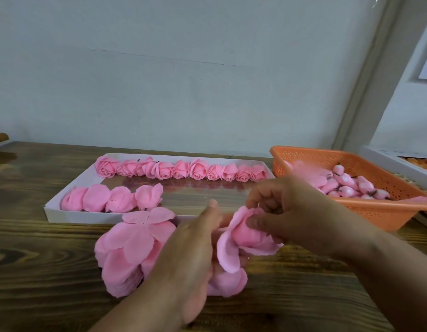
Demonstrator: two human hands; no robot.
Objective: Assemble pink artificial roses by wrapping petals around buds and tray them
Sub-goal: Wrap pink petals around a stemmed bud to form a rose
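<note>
The bud inside the half-wrapped rose (246, 233) is hidden by petals and the right hand (296, 212). The left hand (190, 255) covers the petal stack's (133, 250) three-o'clock side. The orange basket (365, 212) at two o'clock is cut off by the edge.

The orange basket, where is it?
The orange basket sits on the wooden table at the right in the head view, beside the white tray, just behind the right hand.

Dark wooden table (39, 259) against pale plain wall (159, 68).
</note>
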